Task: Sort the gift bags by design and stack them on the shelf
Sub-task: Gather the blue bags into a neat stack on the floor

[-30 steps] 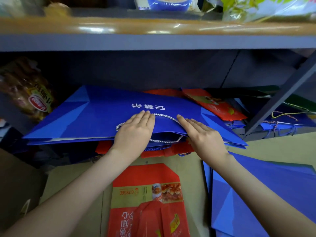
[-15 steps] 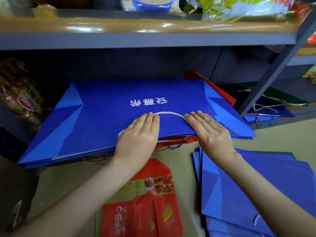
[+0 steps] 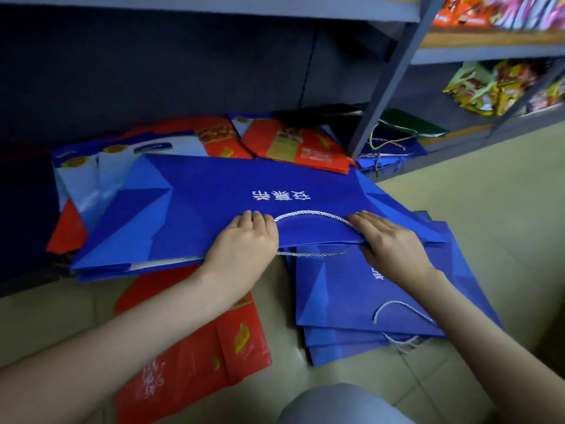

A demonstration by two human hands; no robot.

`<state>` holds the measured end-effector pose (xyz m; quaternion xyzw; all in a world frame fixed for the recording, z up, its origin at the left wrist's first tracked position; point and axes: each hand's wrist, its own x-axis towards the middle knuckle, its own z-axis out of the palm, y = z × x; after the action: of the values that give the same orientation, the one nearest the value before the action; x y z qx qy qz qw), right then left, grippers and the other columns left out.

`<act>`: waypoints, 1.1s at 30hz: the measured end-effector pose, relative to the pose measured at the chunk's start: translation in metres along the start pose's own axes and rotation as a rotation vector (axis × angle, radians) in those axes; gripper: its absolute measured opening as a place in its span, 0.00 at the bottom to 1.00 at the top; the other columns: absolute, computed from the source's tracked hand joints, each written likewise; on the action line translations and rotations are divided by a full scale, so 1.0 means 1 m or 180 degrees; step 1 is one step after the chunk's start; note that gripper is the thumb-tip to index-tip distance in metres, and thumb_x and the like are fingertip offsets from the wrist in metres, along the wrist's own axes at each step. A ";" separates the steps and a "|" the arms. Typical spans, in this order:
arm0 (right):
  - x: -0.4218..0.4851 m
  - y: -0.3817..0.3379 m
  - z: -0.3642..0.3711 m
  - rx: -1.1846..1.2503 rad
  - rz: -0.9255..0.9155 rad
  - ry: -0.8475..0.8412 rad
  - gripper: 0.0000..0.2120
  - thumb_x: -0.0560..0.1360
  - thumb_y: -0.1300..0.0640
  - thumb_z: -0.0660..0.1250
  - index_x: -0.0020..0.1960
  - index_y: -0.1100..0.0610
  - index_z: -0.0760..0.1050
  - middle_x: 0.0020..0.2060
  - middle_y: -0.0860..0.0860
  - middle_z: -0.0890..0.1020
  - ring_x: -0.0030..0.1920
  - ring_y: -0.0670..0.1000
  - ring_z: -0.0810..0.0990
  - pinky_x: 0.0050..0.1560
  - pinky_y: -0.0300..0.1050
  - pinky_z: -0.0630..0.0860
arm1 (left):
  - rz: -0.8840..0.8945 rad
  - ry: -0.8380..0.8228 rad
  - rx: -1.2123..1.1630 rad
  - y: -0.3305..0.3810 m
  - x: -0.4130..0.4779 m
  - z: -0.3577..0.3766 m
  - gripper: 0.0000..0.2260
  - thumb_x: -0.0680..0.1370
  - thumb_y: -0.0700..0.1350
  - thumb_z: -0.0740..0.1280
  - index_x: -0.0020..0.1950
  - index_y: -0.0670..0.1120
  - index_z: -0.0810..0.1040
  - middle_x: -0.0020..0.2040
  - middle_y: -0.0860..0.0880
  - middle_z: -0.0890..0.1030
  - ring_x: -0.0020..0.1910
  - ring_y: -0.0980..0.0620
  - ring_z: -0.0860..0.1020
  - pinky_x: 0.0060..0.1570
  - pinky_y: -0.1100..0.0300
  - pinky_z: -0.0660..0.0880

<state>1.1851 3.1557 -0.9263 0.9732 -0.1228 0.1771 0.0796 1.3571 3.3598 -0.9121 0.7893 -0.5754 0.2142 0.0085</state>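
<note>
Both hands are clamped on the near edge of a flat blue paper gift bag with white characters (image 3: 214, 203): the left hand (image 3: 244, 240) has its fingers curled over the top, and the right hand (image 3: 388, 243) has its fingers laid on top with the thumb tucked under, pinching it. The bag's white rope handle (image 3: 312, 213) loops between the 2 hands. The bag's far end lies over the low shelf and its near end sticks out over the beige tile floor (image 3: 489, 209). Just under the right hand is a floor stack of matching blue bags (image 3: 351, 295). A flat red printed bag (image 3: 195, 356) lies near left. Far back are red food-print bags (image 3: 293, 145) and white-and-blue bags (image 3: 82, 179), with a grey metal shelf upright (image 3: 388, 78) to the right.
</note>
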 end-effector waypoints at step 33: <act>0.006 -0.013 -0.124 -0.1027 0.0973 -0.0371 0.36 0.47 0.64 0.81 0.55 0.67 0.80 0.43 0.56 0.85 0.37 0.50 0.84 0.25 0.36 0.73 | 0.1283 0.1832 -0.0094 0.085 0.120 -0.046 0.07 0.72 0.33 0.62 0.37 0.42 0.76 0.30 0.48 0.75 0.28 0.50 0.74 0.31 0.58 0.75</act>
<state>1.1542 3.1915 -0.8111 0.9265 -0.3000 0.1087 0.1993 1.2941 3.2345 -0.8485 0.5669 -0.6967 0.4170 0.1392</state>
